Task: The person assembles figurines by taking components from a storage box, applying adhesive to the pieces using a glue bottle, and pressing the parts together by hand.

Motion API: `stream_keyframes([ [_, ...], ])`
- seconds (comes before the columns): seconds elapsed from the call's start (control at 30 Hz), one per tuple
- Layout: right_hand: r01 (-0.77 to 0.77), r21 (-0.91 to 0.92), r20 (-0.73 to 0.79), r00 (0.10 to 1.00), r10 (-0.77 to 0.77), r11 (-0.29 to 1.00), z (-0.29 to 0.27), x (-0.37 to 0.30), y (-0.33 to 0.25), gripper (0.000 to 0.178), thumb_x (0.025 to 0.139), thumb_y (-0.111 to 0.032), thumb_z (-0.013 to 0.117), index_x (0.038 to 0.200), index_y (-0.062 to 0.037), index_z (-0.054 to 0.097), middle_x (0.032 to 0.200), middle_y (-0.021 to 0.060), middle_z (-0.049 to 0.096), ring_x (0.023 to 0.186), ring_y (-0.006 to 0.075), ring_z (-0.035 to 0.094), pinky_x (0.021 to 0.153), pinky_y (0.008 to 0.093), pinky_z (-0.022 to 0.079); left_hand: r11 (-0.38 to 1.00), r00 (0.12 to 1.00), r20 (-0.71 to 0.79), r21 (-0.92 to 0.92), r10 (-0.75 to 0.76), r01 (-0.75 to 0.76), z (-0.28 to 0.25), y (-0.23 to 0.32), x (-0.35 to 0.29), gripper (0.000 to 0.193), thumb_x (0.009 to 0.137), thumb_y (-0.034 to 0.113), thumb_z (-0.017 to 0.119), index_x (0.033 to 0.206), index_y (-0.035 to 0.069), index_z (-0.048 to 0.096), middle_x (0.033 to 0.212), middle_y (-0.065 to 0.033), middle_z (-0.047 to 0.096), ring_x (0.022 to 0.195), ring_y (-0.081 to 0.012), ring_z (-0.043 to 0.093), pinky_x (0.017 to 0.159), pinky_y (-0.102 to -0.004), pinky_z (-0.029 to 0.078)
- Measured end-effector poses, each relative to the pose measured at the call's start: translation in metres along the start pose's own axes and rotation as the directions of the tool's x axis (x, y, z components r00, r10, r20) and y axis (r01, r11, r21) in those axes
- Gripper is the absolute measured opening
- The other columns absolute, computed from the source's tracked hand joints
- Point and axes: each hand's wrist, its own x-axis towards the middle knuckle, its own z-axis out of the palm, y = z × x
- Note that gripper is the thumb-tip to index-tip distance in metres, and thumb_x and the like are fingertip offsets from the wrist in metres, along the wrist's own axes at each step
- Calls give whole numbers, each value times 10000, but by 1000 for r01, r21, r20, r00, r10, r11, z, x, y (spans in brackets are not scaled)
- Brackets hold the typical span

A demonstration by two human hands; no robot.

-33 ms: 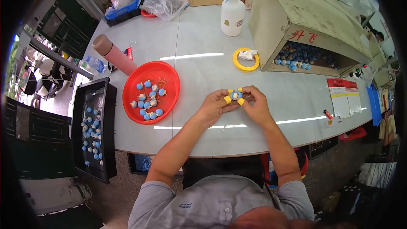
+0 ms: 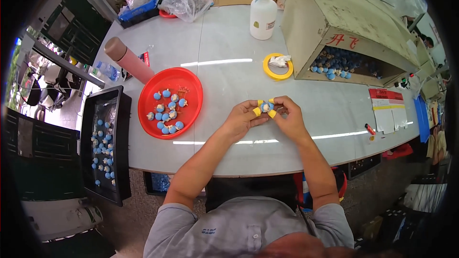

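Beneath the fingers (image 2: 249, 103), a broad pale grey surface (image 2: 224, 86) is being worked over. Beyond them to the right, blue pieces (image 2: 331, 76) are being held in bulk in the open front of a large cream box (image 2: 311, 24). Well to their left, a long black tray (image 2: 125, 148) is being taken up by blue balls with white parts (image 2: 109, 138); nearer on that side, more such balls (image 2: 172, 106) are being held in a round red tray (image 2: 191, 119). Just behind the meeting fingertips, the left hand (image 2: 237, 122) and the right hand (image 2: 291, 124) are being faced toward each other, well apart from a yellow tape roll (image 2: 277, 77) ahead of them. Thumbs and index fingers are being capped with yellow covers (image 2: 257, 112), and the fingers are being held narrow, in a pinch from both sides. Between those tips, one small blue-and-white ball (image 2: 266, 107) is being gripped.

For good handling, light and even pressure is probably being called for, so that the white part is not being bent or crushed. Steadiness is likely being best served where the ball is being anchored by one hand while only the other's tips are being shifted. The white part, too small here for detail, is ideally being left in sight between the thumbs, so that alignment is being checked by eye.
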Motion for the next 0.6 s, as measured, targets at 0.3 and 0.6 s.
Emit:
stream_keyframes([
  [0.3, 53, 64, 0, 999, -53, 997, -10, 3, -6, 240, 815, 19, 656, 1047, 3, 596, 989, 57, 600, 813, 119, 578, 677, 236, 480, 1000, 1000, -2, -9, 0, 0, 5, 2, 0, 266, 950, 73, 565, 1207, 18, 526, 1148, -118, 606, 1046, -229, 636, 886, -293, 554],
  [0.6, -430, 396, 135, 901, 412, 811, -19, 5, -15, 164, 948, -186, 594, 896, -31, 604, 717, 19, 596, 569, 80, 543, 516, 218, 442, 999, 1000, -14, 32, 10, -9, 8, -1, 1, 284, 943, 30, 550, 1222, -6, 511, 1141, -112, 602, 1047, -225, 636, 900, -296, 547],
])
